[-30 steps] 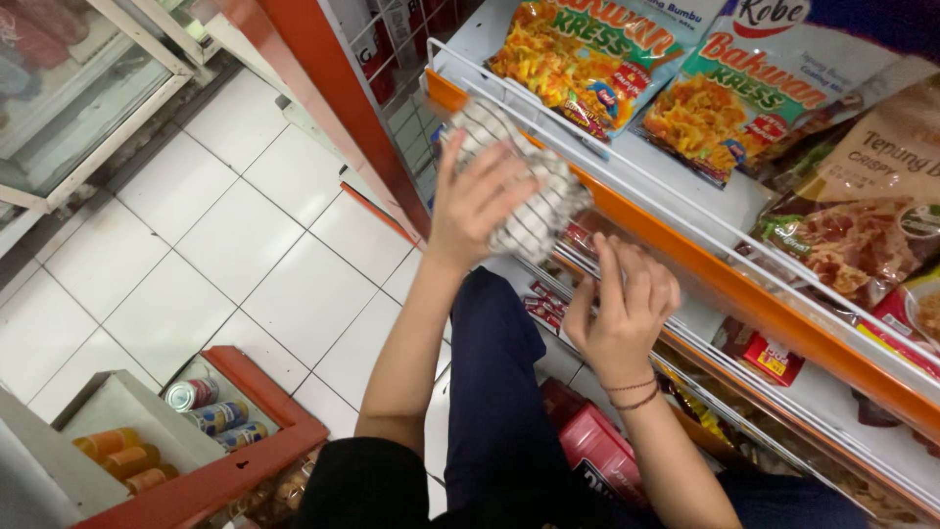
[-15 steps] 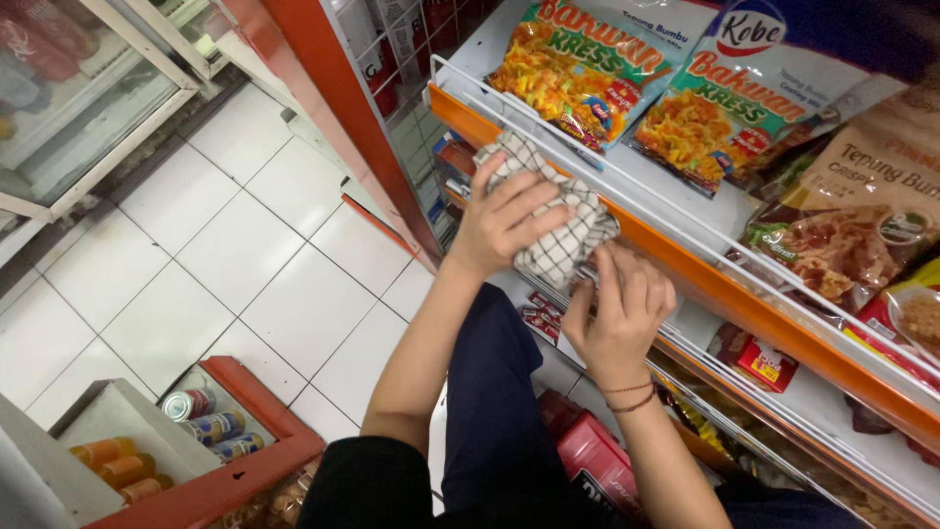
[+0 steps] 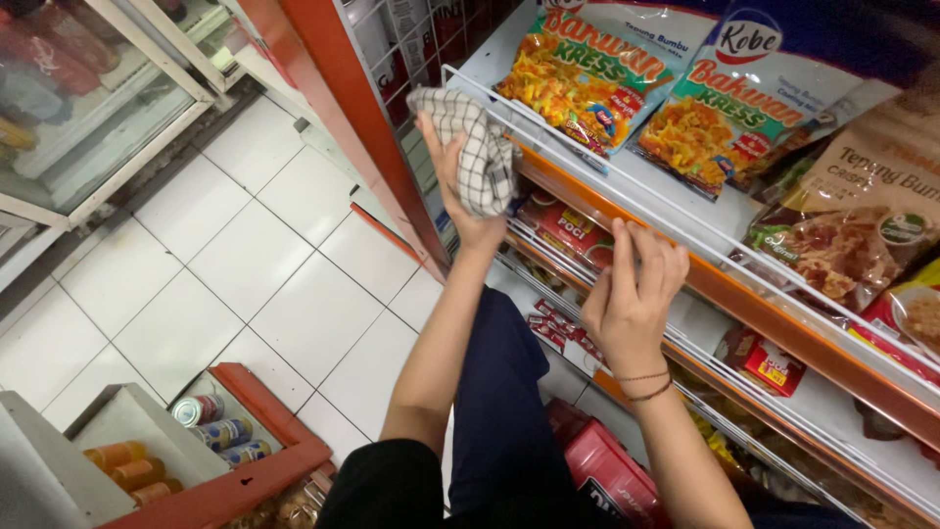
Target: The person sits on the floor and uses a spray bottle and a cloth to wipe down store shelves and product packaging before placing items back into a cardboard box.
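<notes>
A person's left hand (image 3: 460,186) is closed around a checked cloth (image 3: 475,147), white crossed with dark lines and bunched into loose folds, pressing it against the white wire rail (image 3: 587,167) at the near end of an orange-edged store shelf (image 3: 744,304). The right hand (image 3: 632,294) rests further along the same shelf edge, fingers together and curled over the front of it, holding nothing; two thin dark bands circle its wrist. Judged from the frame, the wiping is at the shelf's left corner only, with the long run of rail and edge towards the right hand not yet reached by the cloth. Behind the rail lie flat packets of seasoned flour mix (image 3: 578,78), orange and green, with brown pouches further along the shelf. Below the shelf, a lower tier holds small red sachets (image 3: 568,230). Down from the shelf, past the person's dark trousers, spreads white tiled floor (image 3: 245,274), and at its near edge a red-rimmed bin holds drink cans (image 3: 220,431).
</notes>
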